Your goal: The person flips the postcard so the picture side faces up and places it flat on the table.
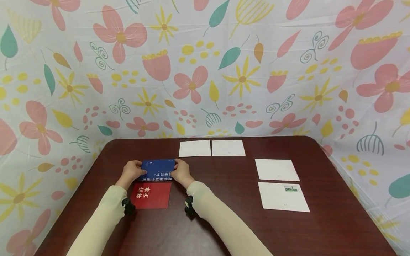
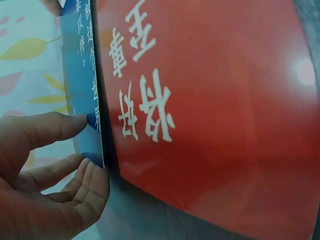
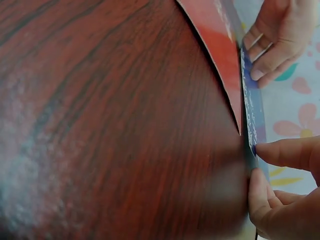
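Note:
A blue postcard (image 1: 157, 169) with white Chinese lettering is held by both hands, one at each side edge. My left hand (image 1: 132, 172) pinches its left end, thumb on top and fingers below, as the left wrist view shows. At the opposite end my right hand (image 1: 182, 173) grips the card between thumb and fingers (image 3: 260, 192). Just nearer to me lies a red postcard (image 1: 153, 199) with white characters, its far edge close along the blue one. In the left wrist view the red postcard (image 2: 215, 110) fills most of the picture.
Two white cards (image 1: 195, 148) lie side by side at the table's back edge. On the right are two more, one plain white card (image 1: 277, 170) and one white card (image 1: 282, 201) with a small stamp-like picture. A flowered cloth (image 1: 205, 71) hangs behind the dark wooden table (image 1: 224, 195).

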Motion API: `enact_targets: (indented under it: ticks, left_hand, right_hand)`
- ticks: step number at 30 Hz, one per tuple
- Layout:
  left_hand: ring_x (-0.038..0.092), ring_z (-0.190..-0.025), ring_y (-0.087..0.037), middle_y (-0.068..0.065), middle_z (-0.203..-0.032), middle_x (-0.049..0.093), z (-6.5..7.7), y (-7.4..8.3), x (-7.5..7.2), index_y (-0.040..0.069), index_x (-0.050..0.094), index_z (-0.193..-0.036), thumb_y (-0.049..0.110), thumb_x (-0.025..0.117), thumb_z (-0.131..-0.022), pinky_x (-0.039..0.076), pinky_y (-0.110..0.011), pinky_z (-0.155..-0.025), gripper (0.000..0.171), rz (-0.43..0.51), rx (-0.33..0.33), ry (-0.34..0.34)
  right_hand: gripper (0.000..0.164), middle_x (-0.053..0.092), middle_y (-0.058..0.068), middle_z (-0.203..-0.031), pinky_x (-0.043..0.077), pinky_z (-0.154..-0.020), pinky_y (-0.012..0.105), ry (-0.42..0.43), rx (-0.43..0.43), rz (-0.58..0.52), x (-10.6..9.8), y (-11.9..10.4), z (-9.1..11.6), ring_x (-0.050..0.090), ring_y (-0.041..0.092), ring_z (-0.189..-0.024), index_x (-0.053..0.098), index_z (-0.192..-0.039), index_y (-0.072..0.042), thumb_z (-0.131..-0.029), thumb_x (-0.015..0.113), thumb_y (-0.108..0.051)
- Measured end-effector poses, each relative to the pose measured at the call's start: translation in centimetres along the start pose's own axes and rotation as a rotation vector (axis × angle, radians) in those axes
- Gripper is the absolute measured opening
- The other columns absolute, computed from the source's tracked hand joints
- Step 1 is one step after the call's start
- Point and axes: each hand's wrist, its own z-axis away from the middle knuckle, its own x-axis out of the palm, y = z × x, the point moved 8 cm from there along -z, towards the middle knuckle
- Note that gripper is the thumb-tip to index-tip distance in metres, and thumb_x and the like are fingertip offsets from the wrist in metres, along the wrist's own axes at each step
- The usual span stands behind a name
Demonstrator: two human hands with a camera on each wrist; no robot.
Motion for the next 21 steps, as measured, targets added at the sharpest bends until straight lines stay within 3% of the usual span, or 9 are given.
enact_targets:
  ticks: [4, 10, 21]
  left_hand:
    - [0.058, -0.102, -0.043, -0.035, -0.115, 0.057, 0.03, 0.27, -0.03, -0.016, 0.05, -0.126, 0.005, 0.07, -0.084, 0.049, -0.052, -0.088, 0.051, -0.037, 0.01, 0.01]
    - [0.057, -0.104, -0.044, -0.034, -0.116, 0.057, -0.01, 0.18, 0.16, -0.015, 0.052, -0.126, 0.004, 0.069, -0.084, 0.048, -0.053, -0.089, 0.049, -0.047, 0.009, 0.026]
    - [0.053, -0.11, -0.047, -0.038, -0.122, 0.051, 0.28, 0.9, 0.54, -0.018, 0.049, -0.124, 0.003, 0.064, -0.085, 0.045, -0.054, -0.093, 0.048, -0.093, 0.053, 0.043]
  right_hand:
    - [0.067, 0.053, 0.008, -0.083, 0.036, -0.051, 0.025, 0.001, -0.02, 0.064, 0.19, -0.17, 0.05, 0.046, 0.017, -0.068, 0.044, -0.138, 0.01, -0.075, 0.067, 0.012]
    - [0.066, 0.054, 0.016, -0.101, 0.046, -0.061, 0.027, 0.008, -0.019, 0.172, 0.44, 0.03, -0.15, 0.053, 0.023, -0.086, 0.045, -0.137, 0.008, -0.076, 0.07, 0.007]
    - [0.06, 0.054, 0.016, -0.099, 0.047, -0.064, 0.028, -0.006, -0.045, 0.16, 0.32, 0.39, -0.29, 0.053, 0.022, -0.085, 0.046, -0.135, 0.008, -0.081, 0.071, 0.0]
